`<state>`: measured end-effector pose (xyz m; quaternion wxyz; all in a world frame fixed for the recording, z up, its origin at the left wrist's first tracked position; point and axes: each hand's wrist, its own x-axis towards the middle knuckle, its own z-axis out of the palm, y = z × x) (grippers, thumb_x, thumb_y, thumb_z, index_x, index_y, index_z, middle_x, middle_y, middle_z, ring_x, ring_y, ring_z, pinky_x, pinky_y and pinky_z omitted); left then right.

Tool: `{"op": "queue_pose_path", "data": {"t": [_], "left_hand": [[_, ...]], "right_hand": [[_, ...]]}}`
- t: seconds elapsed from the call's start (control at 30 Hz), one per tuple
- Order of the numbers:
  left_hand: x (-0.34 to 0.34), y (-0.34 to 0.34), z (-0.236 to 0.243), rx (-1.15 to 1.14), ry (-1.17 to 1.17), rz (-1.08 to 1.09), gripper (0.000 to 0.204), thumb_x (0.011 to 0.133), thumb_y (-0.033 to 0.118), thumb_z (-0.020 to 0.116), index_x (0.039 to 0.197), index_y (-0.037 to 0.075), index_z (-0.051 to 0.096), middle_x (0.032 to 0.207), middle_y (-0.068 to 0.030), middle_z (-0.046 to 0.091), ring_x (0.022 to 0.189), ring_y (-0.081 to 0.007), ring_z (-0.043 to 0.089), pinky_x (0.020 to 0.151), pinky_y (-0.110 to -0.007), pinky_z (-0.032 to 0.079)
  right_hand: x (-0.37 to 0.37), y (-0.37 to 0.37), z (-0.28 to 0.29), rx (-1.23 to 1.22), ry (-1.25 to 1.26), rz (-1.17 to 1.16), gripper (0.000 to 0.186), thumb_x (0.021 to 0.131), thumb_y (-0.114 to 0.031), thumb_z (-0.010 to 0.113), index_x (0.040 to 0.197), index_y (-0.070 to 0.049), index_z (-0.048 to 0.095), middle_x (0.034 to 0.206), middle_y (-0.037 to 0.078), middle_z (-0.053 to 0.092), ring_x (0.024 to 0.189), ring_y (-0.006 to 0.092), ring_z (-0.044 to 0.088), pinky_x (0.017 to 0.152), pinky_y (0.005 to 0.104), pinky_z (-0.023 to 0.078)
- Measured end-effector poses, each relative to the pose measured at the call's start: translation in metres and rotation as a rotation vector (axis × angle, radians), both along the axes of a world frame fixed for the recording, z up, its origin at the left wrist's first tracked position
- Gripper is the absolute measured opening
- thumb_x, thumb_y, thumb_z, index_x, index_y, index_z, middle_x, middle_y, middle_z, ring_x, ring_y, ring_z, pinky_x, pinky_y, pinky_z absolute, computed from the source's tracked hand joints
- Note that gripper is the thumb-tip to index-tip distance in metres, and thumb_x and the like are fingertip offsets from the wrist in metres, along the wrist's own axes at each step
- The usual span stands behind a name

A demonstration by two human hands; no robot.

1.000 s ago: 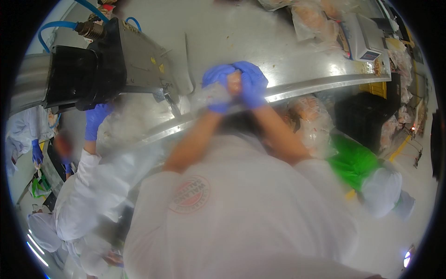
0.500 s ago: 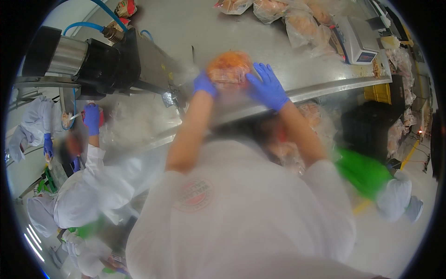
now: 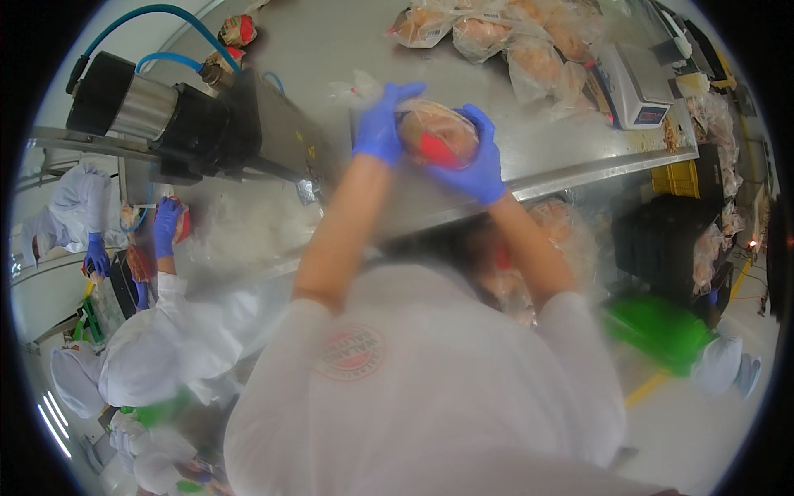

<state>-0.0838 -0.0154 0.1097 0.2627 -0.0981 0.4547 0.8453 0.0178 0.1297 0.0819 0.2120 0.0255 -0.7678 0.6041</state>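
Between my two blue-gloved hands is a bagged whole chicken (image 3: 447, 136), wrapped in clear plastic with a red patch on its near side. My left hand (image 3: 382, 128) presses against its left side, fingers reaching over the far top edge. Cupped round the right and near side is my right hand (image 3: 480, 165). The loose, gathered plastic of the bag (image 3: 357, 86) sticks out past my left hand. The chicken is over the steel table (image 3: 331, 50); whether it touches the surface I cannot tell.
A black and steel machine (image 3: 190, 116) with blue hoses stands left of my hands. Several bagged chickens (image 3: 533, 62) lie at the far right, beside a scale (image 3: 637, 87). Co-workers in white (image 3: 149, 347) are at the left. Black crates (image 3: 662, 240) stand at the right.
The bagged chicken has been turned, so its red patch and gathered bag end now show. My left hand has moved up and away from me; my right hand has closed in round the chicken.
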Motion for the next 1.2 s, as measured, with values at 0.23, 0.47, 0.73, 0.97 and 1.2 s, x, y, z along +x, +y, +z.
{"op": "queue_pose_path", "data": {"t": [0.23, 0.47, 0.73, 0.97, 1.2], "left_hand": [[0.003, 0.004, -0.024, 0.206, -0.092, 0.065, 0.044, 0.092, 0.036, 0.042, 0.105, -0.004, 0.056, 0.103, -0.0149, 0.059, 0.094, -0.0239, 0.056, 0.086, -0.036, 0.044], [0.011, 0.000, -0.048, 0.140, -0.368, 0.219, 0.031, 0.092, 0.027, 0.043, 0.109, 0.004, 0.054, 0.106, -0.0098, 0.059, 0.093, -0.0222, 0.055, 0.085, -0.033, 0.045], [0.019, 0.003, -0.035, 0.155, -0.168, 0.046, 0.046, 0.093, 0.034, 0.033, 0.118, -0.001, 0.049, 0.123, -0.0155, 0.051, 0.107, -0.0306, 0.051, 0.094, -0.039, 0.040], [0.022, -0.015, -0.035, 0.233, -0.375, 0.143, 0.049, 0.089, 0.036, 0.034, 0.113, -0.002, 0.051, 0.114, -0.0191, 0.056, 0.099, -0.0324, 0.055, 0.088, -0.041, 0.044], [0.025, -0.061, -0.173, -0.161, -0.058, 0.087, 0.027, 0.087, 0.022, 0.043, 0.103, 0.002, 0.050, 0.100, -0.0154, 0.062, 0.092, -0.0262, 0.059, 0.080, -0.036, 0.047]], "right_hand": [[-0.010, 0.010, -0.020, -1.413, -0.575, 0.503, 0.064, 0.089, -0.047, 0.044, 0.136, -0.006, 0.028, 0.132, 0.013, 0.042, 0.116, 0.0293, 0.047, 0.097, 0.0386, 0.040], [0.006, 0.024, -0.027, -0.224, -0.143, 0.250, 0.099, 0.065, -0.040, 0.076, 0.140, -0.010, 0.019, 0.136, 0.015, 0.038, 0.121, 0.0307, 0.043, 0.098, 0.0404, 0.039], [-0.004, 0.026, -0.011, -0.759, -0.454, 0.211, 0.103, 0.060, -0.035, 0.081, 0.138, -0.006, 0.021, 0.125, 0.015, 0.046, 0.112, 0.0286, 0.050, 0.095, 0.0398, 0.041], [0.019, 0.027, 0.004, 0.251, -0.122, 0.094, 0.078, 0.069, -0.032, 0.074, 0.130, -0.006, 0.033, 0.127, 0.017, 0.044, 0.110, 0.0356, 0.049, 0.095, 0.0483, 0.039], [0.015, 0.004, 0.017, 0.342, 0.135, 0.246, 0.074, 0.064, -0.025, 0.077, 0.126, -0.009, 0.040, 0.116, 0.018, 0.051, 0.102, 0.0327, 0.054, 0.091, 0.0383, 0.043]]}}
